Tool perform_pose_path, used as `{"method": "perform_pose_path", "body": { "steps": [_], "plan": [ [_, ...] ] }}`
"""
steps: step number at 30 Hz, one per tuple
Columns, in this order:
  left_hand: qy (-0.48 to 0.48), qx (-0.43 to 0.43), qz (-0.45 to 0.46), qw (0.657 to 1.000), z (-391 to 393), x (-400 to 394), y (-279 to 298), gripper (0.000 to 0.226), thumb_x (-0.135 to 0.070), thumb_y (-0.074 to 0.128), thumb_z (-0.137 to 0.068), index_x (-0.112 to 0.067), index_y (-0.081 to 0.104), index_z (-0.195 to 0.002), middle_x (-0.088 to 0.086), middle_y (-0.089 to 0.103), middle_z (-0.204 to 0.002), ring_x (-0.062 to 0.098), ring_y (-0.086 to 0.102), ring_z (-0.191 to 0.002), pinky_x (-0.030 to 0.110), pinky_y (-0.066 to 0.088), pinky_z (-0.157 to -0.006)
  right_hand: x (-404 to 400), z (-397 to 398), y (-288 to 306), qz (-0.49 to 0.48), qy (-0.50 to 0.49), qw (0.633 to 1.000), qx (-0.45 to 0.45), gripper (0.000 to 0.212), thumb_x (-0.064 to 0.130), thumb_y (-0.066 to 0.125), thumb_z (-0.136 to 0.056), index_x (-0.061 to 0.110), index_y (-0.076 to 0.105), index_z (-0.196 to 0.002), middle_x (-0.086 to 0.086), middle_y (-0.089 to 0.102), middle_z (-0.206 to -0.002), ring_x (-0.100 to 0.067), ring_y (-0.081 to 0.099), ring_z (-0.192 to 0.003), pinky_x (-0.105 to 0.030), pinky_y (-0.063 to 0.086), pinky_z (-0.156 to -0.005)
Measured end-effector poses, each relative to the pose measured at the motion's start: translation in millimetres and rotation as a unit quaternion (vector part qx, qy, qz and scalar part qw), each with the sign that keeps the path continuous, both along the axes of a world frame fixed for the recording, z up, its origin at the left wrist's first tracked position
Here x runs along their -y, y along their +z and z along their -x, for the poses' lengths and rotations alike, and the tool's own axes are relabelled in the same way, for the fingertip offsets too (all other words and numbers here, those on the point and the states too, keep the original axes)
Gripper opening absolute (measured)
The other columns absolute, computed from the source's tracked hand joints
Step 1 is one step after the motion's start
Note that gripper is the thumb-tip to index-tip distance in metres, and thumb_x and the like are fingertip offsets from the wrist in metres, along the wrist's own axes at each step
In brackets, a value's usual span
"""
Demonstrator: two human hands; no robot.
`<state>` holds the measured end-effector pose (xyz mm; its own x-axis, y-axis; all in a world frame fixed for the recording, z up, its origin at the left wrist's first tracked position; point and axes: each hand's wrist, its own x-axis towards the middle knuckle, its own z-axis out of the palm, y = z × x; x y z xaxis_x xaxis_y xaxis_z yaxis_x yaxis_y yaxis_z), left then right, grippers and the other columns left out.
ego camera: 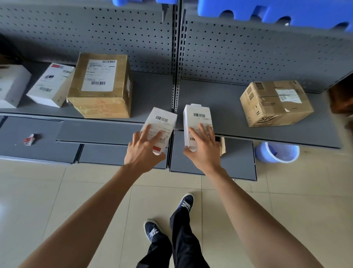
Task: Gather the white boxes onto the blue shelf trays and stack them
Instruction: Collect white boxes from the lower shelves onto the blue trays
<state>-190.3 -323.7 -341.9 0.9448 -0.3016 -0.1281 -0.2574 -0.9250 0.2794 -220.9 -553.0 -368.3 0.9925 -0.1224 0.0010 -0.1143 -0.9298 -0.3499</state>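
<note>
My left hand (144, 148) grips a slim white box with a barcode label (163, 119), held in the air in front of the grey shelf (152, 95). My right hand (203, 148) grips a second slim white box (197, 116) right beside it, a small gap between the two. Both boxes hover over the shelf's front edge near the centre post. Two more white boxes (50, 85) (12, 84) lie on the shelf at the far left. Blue trays (277, 11) (122, 2) sit on the level above, only their lower edges visible.
A large brown carton (101, 86) stands left of centre on the shelf, another brown carton (275, 103) at the right. Lower grey shelves jut out below, with a small red-white pack (29, 139). A blue basket (277, 152) stands on the tiled floor.
</note>
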Motion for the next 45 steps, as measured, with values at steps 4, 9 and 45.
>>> {"method": "perform_pose_path", "body": {
  "steps": [4, 9, 45],
  "plan": [
    [0.014, -0.002, 0.021, 1.000, 35, -9, 9, 0.083, -0.049, 0.073, -0.076, -0.037, 0.039, -0.151, -0.001, 0.019, -0.160, 0.033, 0.030, -0.132, 0.056, 0.055, -0.091, -7, 30, 12, -0.067, -0.034, 0.996, 0.055, 0.067, 0.045, 0.063, -0.083, 0.033, 0.045, -0.146, 0.000, 0.043, -0.156, -0.028, 0.031, -0.147, -0.053, 0.050, -0.096],
    [0.032, 0.004, 0.044, 0.999, 68, -14, 30, 0.081, -0.049, 0.073, -0.079, -0.039, 0.038, -0.152, -0.006, 0.016, -0.160, 0.030, 0.030, -0.133, 0.054, 0.055, -0.092, -15, 68, 34, -0.061, -0.051, 0.992, 0.098, 0.066, 0.042, 0.064, -0.085, 0.028, 0.048, -0.147, -0.003, 0.044, -0.155, -0.030, 0.034, -0.146, -0.050, 0.045, -0.101],
    [0.108, 0.212, 0.172, 0.956, 249, 126, 257, 0.066, -0.050, 0.074, -0.080, -0.047, 0.052, -0.142, -0.017, 0.034, -0.158, 0.015, 0.033, -0.138, 0.049, 0.051, -0.099, 198, 226, 259, -0.115, 0.139, 0.916, 0.359, 0.060, 0.036, 0.057, -0.084, 0.017, 0.057, -0.141, -0.006, 0.051, -0.150, -0.025, 0.044, -0.142, -0.055, 0.044, -0.106]
  ]
}}
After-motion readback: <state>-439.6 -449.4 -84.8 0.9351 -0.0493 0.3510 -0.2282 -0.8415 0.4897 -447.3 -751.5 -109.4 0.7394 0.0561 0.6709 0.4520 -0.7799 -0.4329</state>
